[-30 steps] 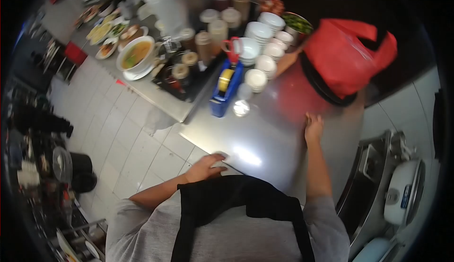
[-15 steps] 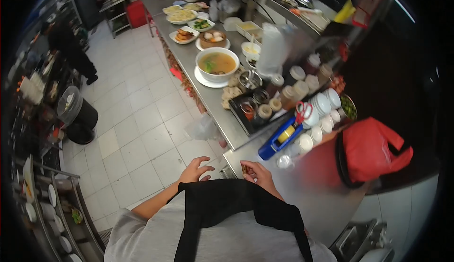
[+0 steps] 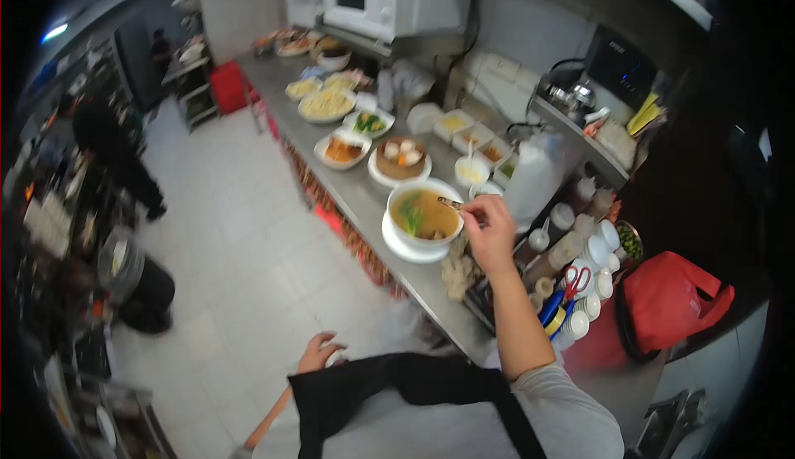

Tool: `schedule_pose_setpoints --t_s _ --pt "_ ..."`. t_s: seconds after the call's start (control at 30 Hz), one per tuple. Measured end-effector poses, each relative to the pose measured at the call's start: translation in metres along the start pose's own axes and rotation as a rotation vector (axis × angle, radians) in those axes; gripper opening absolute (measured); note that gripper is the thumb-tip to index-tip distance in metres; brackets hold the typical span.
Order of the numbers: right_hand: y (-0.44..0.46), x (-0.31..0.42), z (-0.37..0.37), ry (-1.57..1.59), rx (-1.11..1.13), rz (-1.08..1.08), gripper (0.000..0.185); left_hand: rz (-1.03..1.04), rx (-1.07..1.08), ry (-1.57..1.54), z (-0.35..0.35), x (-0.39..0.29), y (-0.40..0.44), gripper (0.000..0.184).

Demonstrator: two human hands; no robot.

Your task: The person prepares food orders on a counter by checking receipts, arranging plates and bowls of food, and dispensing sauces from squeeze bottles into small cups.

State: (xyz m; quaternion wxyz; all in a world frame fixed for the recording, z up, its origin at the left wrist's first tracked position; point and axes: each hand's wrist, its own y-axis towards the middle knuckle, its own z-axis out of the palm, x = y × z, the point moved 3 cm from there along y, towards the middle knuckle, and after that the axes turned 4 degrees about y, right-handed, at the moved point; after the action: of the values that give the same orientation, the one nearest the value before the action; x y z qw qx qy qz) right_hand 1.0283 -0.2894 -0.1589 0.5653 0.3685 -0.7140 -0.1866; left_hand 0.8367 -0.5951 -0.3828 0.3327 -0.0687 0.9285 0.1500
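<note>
One patterned piece [image 3: 449, 203] in right hand [image 3: 490, 227], over soup bowl [image 3: 400, 229]

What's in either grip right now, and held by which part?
The right grip holds a small dark patterned strip by one end, over the soup bowl. Whether the left grip holds anything cannot be told.

White microwave [image 3: 414, 2], red bag [image 3: 672, 300], distant red box [image 3: 228, 88], perhaps plastic.
</note>
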Motion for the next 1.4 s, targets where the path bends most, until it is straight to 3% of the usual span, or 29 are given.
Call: schedule_pose_setpoints --t_s 0.1,0.17,0.27,0.37,0.4,0.5,0.6,0.67,0.7,0.73,0.77,0.83,0.87,0.93,1.03,1.13,1.33,1.4 --pt "0.058 -0.065 0.039 -0.273 -0.047 -0.071 0.008 -0.119 -0.116 0.058 -0.049 0.063 0.003 0.032" --pt "0.085 -0.118 0.063 -0.399 -0.050 0.000 0.008 -0.174 -0.145 0.076 -0.071 0.097 0.004 0.033" --pt "0.103 -0.202 0.087 -0.598 0.069 0.221 0.009 -0.268 -0.076 0.046 -0.089 0.124 0.016 0.033" --pt "0.110 -0.253 0.106 -0.790 0.403 0.415 0.012 -0.274 0.009 0.001 -0.085 0.139 0.039 0.032" --pt "0.110 -0.259 0.109 -0.787 0.416 0.457 0.018 -0.251 0.023 -0.010 -0.076 0.147 0.045 0.033" --pt "0.110 -0.237 0.110 -0.793 0.129 0.214 0.020 -0.233 0.045 -0.114 -0.061 0.158 0.080 0.038" --pt "0.104 -0.134 0.100 -0.425 0.120 0.145 0.019 -0.275 0.059 -0.364 -0.055 0.117 0.132 0.040" --pt "0.067 -0.068 0.095 -0.148 0.245 0.343 0.022 -0.207 0.052 -0.506 -0.039 0.109 0.171 0.041" --pt "0.048 -0.042 0.093 -0.082 0.425 0.463 0.021 -0.180 0.063 -0.616 -0.032 0.100 0.194 0.040" --pt "0.010 -0.058 0.096 0.197 0.514 0.509 0.018 -0.154 0.073 -0.725 -0.026 0.093 0.219 0.039" --pt "-0.017 -0.051 0.095 0.246 0.594 0.684 0.014 -0.115 0.164 -0.712 -0.016 0.095 0.243 0.042" --pt "-0.067 -0.062 0.084 0.182 0.676 0.680 0.013 -0.150 0.374 -0.790 0.006 0.093 0.291 0.046" --pt "-0.098 -0.077 0.074 0.254 0.578 0.735 0.014 -0.225 0.492 -0.874 0.014 0.089 0.313 0.046" --pt "-0.147 -0.110 0.063 0.399 0.373 0.827 0.018 -0.181 0.639 -0.821 0.025 0.075 0.353 0.049" --pt "-0.175 -0.123 0.069 0.584 -0.190 1.227 0.025 -0.220 0.780 -0.850 0.047 0.060 0.397 0.054" --pt "-0.160 -0.125 0.097 0.568 -0.594 1.090 0.037 -0.063 0.859 -0.766 0.053 0.048 0.429 0.056" --pt "-0.106 -0.142 0.125 0.372 -0.671 0.985 0.048 -0.318 1.130 -0.743 0.044 0.038 0.449 0.057" --pt "-0.097 -0.127 0.129 0.333 -0.721 1.124 0.052 -0.315 1.112 -0.759 0.040 0.040 0.449 0.056"
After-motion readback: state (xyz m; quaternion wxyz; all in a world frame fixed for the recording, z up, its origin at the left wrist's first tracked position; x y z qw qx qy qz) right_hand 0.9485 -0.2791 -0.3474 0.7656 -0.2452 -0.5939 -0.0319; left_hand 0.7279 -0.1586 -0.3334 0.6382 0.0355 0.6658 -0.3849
